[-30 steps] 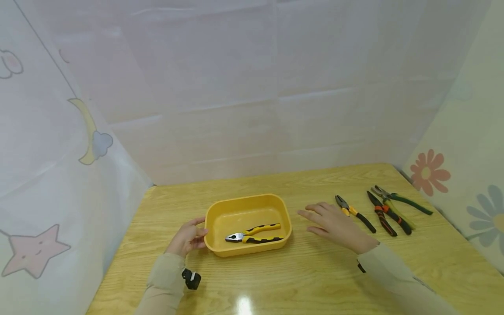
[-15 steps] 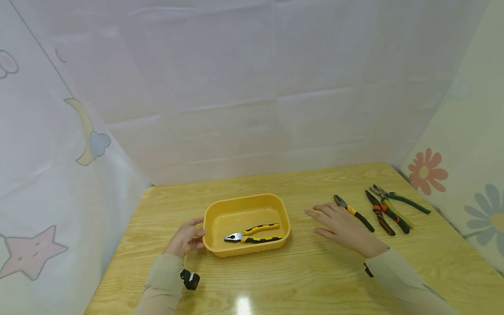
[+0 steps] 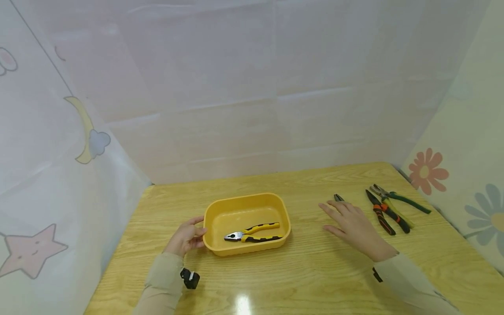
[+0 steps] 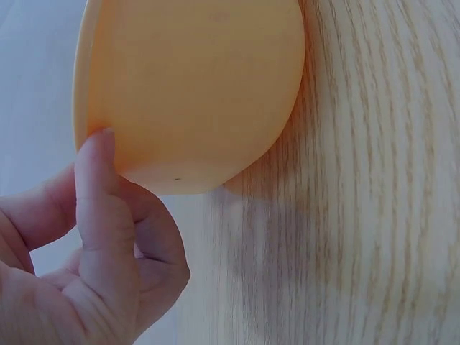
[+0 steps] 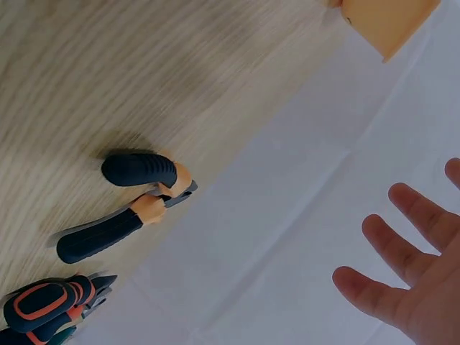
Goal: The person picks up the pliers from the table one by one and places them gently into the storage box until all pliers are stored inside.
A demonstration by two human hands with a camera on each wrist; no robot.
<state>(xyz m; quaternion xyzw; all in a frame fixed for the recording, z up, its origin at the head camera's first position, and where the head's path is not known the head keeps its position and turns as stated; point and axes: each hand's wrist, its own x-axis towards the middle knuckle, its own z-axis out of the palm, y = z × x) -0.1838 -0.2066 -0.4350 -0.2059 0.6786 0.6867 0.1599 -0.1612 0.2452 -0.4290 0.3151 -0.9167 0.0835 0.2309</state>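
Note:
My left hand [image 3: 184,238] grips the left end of a yellow plastic tray [image 3: 246,251], thumb at its rim. In the left wrist view, the fingers [image 4: 108,230] are bent against the tray wall [image 4: 194,93]. Inside the tray lie yellow-and-black combination pliers [image 3: 245,237] with handles spread. My right hand [image 3: 356,229] hovers over the table with fingers extended and holds nothing. Beneath it are orange-and-black pliers [image 3: 338,197], mostly hidden in the head view; the right wrist view shows their two handles [image 5: 147,208], apart from the fingers [image 5: 388,295].
Farther right lie red-and-black pliers [image 3: 380,209], touching or overlapping green-handled pliers [image 3: 387,195]. The wooden table [image 3: 299,280] has a cloth backdrop [image 3: 220,109] behind it and cloth walls at both sides.
My right hand has moved right, away from the tray and over the orange-and-black pliers, covering most of them. The left hand and the tray have stayed in place.

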